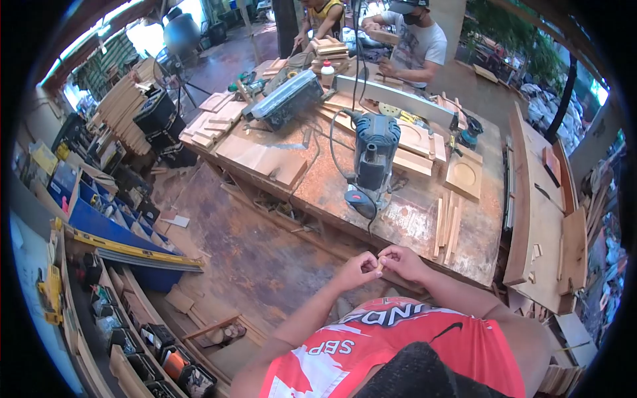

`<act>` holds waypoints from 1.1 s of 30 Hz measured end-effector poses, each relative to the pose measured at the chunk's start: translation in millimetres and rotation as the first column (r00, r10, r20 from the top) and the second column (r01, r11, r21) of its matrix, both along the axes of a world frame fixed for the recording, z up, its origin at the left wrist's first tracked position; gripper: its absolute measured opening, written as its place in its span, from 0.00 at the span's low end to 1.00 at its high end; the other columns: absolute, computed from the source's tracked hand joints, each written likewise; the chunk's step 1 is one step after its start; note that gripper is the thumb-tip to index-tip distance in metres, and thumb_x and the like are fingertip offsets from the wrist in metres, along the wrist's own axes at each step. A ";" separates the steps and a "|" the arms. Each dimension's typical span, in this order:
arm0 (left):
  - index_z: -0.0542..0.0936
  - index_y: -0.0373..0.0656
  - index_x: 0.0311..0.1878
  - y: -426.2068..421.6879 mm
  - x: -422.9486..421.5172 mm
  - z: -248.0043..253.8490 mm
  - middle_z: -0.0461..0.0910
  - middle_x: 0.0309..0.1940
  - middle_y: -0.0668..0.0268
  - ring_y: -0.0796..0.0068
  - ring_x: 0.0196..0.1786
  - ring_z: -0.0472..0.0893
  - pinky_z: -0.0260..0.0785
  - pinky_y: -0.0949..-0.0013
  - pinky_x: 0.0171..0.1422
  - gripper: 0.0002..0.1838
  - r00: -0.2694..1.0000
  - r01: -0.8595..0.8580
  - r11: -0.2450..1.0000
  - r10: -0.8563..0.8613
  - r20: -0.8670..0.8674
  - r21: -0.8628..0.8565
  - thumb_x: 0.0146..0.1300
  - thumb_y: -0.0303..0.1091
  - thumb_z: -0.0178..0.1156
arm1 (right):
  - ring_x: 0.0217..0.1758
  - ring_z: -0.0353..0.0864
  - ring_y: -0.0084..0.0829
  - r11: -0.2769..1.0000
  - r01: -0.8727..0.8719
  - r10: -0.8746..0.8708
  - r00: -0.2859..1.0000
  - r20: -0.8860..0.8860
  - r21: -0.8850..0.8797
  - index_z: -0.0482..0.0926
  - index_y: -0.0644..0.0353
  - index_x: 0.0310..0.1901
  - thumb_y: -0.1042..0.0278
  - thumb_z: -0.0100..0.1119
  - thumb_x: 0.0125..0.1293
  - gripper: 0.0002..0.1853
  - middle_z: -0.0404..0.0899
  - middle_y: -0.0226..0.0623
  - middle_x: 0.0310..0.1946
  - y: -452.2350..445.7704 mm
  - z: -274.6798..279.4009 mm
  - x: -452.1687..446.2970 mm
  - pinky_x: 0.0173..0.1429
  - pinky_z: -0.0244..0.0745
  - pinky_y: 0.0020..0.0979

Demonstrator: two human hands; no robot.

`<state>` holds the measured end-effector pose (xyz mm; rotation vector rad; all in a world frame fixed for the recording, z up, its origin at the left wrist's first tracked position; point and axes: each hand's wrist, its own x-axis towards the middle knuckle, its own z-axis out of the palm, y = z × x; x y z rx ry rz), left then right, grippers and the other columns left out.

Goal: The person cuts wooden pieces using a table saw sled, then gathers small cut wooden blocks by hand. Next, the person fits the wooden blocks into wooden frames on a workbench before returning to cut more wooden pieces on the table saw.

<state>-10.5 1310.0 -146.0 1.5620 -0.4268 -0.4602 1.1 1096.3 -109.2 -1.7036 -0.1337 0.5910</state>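
Note:
My left hand (360, 269) and my right hand (402, 262) meet in front of my body, just off the near edge of the workbench (405, 215). Thumb and forefinger are pinched on both, and the fingertips touch. Whatever lies between them is too small to make out. Beyond the hands a grey-blue router (375, 156) stands on the bench, its cord running upward. Several thin wood strips (446, 227) lie on the bench to the right. Behind them is a wooden block with a round recess (464, 176).
Two people work at the bench's far side, one in a white T-shirt (424, 50). A dark toolbox (288, 99) and stacked boards (215, 116) occupy the bench's left. A fan (174, 69) stands behind. Low shelves with bins (156, 338) line my left; a long board (524, 199) is at right.

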 end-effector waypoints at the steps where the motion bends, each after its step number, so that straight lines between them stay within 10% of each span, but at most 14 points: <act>1: 0.74 0.41 0.42 -1.3 1.3 -0.4 0.77 0.35 0.71 0.83 0.42 0.77 0.71 0.73 0.52 0.13 0.999 -0.007 1.000 0.006 0.042 0.018 0.61 0.31 0.70 | 0.37 0.79 0.17 0.999 -0.029 0.030 0.999 0.042 -0.013 0.78 0.64 0.51 0.68 0.59 0.73 0.11 0.82 0.29 0.36 -0.6 -3.2 2.3 0.41 0.77 0.24; 12: 0.68 0.38 0.63 -81.8 39.2 1.4 0.78 0.43 0.65 0.80 0.45 0.78 0.72 0.74 0.50 0.21 0.998 -0.052 0.998 0.053 0.035 -0.025 0.69 0.25 0.60 | 0.33 0.78 0.18 0.985 -0.016 -0.018 0.981 0.194 0.173 0.78 0.65 0.53 0.67 0.59 0.72 0.13 0.80 0.28 0.31 -107.4 0.8 72.6 0.39 0.75 0.24; 14: 0.66 0.38 0.68 -102.2 55.9 -4.8 0.78 0.46 0.64 0.80 0.47 0.77 0.71 0.72 0.52 0.24 0.998 -0.023 0.997 0.018 0.058 0.074 0.71 0.27 0.57 | 0.33 0.79 0.20 0.939 0.247 -0.285 0.948 0.139 0.238 0.79 0.65 0.51 0.66 0.58 0.73 0.12 0.80 0.29 0.29 -146.3 12.8 92.3 0.39 0.76 0.25; 22: 0.74 0.38 0.62 -194.7 155.8 -48.3 0.78 0.56 0.50 0.53 0.61 0.77 0.66 0.59 0.68 0.18 0.912 -0.320 0.887 0.193 0.362 0.333 0.73 0.32 0.50 | 0.24 0.72 0.18 0.387 0.746 -0.920 0.350 0.176 0.543 0.79 0.61 0.36 0.64 0.57 0.73 0.10 0.77 0.29 0.23 -340.5 4.2 252.4 0.28 0.67 0.23; 30: 0.77 0.40 0.58 -233.2 185.7 -69.0 0.80 0.48 0.48 0.46 0.49 0.79 0.70 0.50 0.56 0.16 0.789 -0.507 0.710 0.156 0.594 0.488 0.72 0.35 0.52 | 0.30 0.83 0.26 0.415 0.880 -0.882 0.328 0.337 0.231 0.83 0.62 0.37 0.59 0.60 0.68 0.13 0.84 0.36 0.28 -506.1 -43.8 458.0 0.35 0.77 0.29; 33: 0.78 0.40 0.56 -233.3 187.0 -62.1 0.81 0.46 0.48 0.44 0.49 0.78 0.69 0.49 0.55 0.15 0.847 -0.448 0.707 0.139 0.514 0.548 0.71 0.35 0.51 | 0.37 0.84 0.32 0.450 0.863 -0.547 0.470 0.692 -0.231 0.84 0.57 0.45 0.57 0.57 0.68 0.14 0.85 0.40 0.36 -530.2 -67.9 519.1 0.45 0.77 0.36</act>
